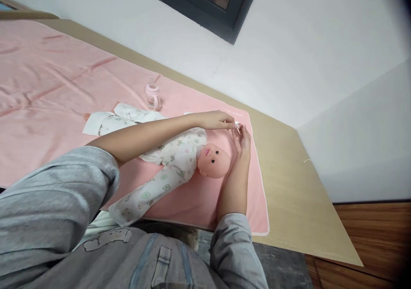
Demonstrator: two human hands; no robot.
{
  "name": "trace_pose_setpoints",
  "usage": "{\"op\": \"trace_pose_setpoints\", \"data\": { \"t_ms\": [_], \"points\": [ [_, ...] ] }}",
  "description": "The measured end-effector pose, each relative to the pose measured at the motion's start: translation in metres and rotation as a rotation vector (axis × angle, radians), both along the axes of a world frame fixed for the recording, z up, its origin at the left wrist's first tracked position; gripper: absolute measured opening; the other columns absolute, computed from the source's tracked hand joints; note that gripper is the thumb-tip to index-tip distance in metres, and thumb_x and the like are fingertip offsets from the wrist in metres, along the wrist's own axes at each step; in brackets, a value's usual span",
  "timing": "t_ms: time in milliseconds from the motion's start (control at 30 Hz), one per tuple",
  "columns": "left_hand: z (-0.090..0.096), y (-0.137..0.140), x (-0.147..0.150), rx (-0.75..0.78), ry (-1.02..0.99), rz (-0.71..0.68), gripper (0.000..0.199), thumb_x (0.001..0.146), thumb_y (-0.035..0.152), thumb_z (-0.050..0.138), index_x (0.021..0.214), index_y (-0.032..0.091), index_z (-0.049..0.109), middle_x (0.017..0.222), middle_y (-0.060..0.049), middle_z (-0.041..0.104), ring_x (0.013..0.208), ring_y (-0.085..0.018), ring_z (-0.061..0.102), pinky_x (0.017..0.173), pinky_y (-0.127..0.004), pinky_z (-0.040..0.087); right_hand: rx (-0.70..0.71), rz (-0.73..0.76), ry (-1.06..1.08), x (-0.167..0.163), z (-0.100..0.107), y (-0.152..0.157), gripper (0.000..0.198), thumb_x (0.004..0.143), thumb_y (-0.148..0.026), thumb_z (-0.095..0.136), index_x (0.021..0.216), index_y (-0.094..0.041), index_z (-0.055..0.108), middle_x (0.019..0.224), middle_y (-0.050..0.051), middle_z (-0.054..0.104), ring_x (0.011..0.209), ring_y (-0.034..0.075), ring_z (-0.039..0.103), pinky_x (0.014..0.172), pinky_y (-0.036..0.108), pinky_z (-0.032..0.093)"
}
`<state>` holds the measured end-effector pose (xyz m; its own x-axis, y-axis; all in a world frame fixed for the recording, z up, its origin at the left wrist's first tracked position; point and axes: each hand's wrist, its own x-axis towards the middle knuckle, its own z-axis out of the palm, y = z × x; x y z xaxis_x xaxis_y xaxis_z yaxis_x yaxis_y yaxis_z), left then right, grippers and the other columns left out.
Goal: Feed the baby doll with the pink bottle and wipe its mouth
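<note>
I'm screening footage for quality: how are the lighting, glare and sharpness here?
Head view: soft light, no harsh glare on the doll; head view: dark, blurred corner at upper right; head view: printing on the pink blanket too small to read.

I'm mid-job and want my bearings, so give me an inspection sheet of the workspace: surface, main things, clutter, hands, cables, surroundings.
Surface: pink blanket, creased at left, over a tan tabletop.
Main things: baby doll in white printed clothes, face showing, one sleeve stretched to the blanket's near edge.
Clutter: baby bottle standing beyond the doll.
Hands: left hand by the right hand, near the doll's head; a white bit there, too small to identify.
Cables: nothing certain; a thin pale strand at the tabletop's edge, unidentified.
Surroundings: white wall, dark-framed window, wood-grain surface at lower right.
</note>
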<state>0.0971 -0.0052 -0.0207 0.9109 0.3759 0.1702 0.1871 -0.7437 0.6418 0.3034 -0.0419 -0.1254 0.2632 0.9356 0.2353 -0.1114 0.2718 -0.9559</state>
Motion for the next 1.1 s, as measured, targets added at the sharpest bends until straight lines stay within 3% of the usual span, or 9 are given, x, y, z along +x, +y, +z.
{"op": "trace_pose_setpoints", "data": {
  "t_ms": [133, 200, 300, 533, 700, 933, 1100],
  "points": [
    [0.0, -0.006, -0.024, -0.041, -0.146, 0.185, 0.07, 0.087, 0.053, 0.056, 0.144, 0.013, 0.045, 0.138, -0.016, 0.057, 0.114, -0.025, 0.059, 0.092, -0.031, 0.047, 0.032, -0.049, 0.072, 0.004, 0.025, -0.008, 0.043, 0.06, -0.054, 0.081, 0.074, -0.023, 0.055, 0.073, -0.003, 0.06, 0.071, 0.011, 0.059, 0.07, 0.025, 0.054],
    [-0.003, -0.011, -0.033, -0.079, -0.185, 0.195, 0.077, 0.085, 0.049, 0.06, 0.15, 0.014, 0.036, 0.15, -0.018, 0.045, 0.127, -0.027, 0.052, 0.097, -0.032, 0.046, 0.007, 0.012, -0.038, 0.0, 0.043, -0.018, 0.045, 0.058, -0.054, 0.082, 0.072, -0.023, 0.053, 0.07, -0.004, 0.056, 0.064, 0.011, 0.055, 0.062, 0.025, 0.051],
    [-0.005, -0.016, -0.042, -0.132, -0.225, 0.153, 0.074, 0.086, 0.047, 0.062, 0.15, 0.018, 0.037, 0.156, -0.015, 0.038, 0.138, -0.028, 0.044, 0.106, -0.036, 0.042, 0.007, 0.098, -0.191, -0.013, 0.067, -0.034, 0.047, 0.054, -0.053, 0.086, 0.072, -0.024, 0.054, 0.072, -0.003, 0.056, 0.063, 0.011, 0.052, 0.059, 0.026, 0.048],
    [-0.005, -0.024, -0.056, -0.315, -0.327, -0.037, 0.06, 0.08, 0.039, 0.074, 0.133, 0.018, 0.056, 0.134, -0.012, 0.06, 0.126, -0.025, 0.056, 0.11, -0.041, 0.042, 0.074, 0.274, -0.366, -0.041, 0.095, -0.055, 0.042, 0.059, -0.045, 0.089, 0.09, -0.026, 0.067, 0.088, 0.0, 0.065, 0.078, 0.014, 0.06, 0.069, 0.028, 0.053],
    [-0.009, -0.031, -0.065, -0.395, -0.282, 0.007, 0.045, 0.077, 0.04, 0.077, 0.113, 0.016, 0.067, 0.11, -0.007, 0.071, 0.106, -0.024, 0.066, 0.092, -0.037, 0.052, 0.056, 0.366, -0.405, -0.056, 0.105, -0.065, 0.042, 0.065, -0.047, 0.086, 0.096, -0.025, 0.069, 0.092, 0.001, 0.067, 0.083, 0.015, 0.063, 0.072, 0.028, 0.054],
    [-0.008, -0.039, -0.083, -0.415, -0.283, 0.068, 0.031, 0.078, 0.046, 0.077, 0.089, 0.017, 0.076, 0.085, -0.001, 0.072, 0.083, -0.018, 0.065, 0.076, -0.027, 0.051, 0.07, 0.407, -0.442, -0.073, 0.109, -0.071, 0.039, 0.074, -0.049, 0.08, 0.103, -0.026, 0.068, 0.1, 0.002, 0.066, 0.088, 0.016, 0.064, 0.073, 0.029, 0.056],
    [-0.007, -0.041, -0.089, -0.375, -0.334, 0.015, 0.022, 0.08, 0.039, 0.078, 0.086, 0.017, 0.078, 0.082, -0.001, 0.069, 0.081, -0.015, 0.063, 0.079, -0.026, 0.05, 0.094, 0.378, -0.467, -0.077, 0.107, -0.068, 0.044, 0.079, -0.052, 0.075, 0.113, -0.028, 0.064, 0.104, 0.003, 0.065, 0.086, 0.016, 0.064, 0.069, 0.03, 0.056]
  ]
}}
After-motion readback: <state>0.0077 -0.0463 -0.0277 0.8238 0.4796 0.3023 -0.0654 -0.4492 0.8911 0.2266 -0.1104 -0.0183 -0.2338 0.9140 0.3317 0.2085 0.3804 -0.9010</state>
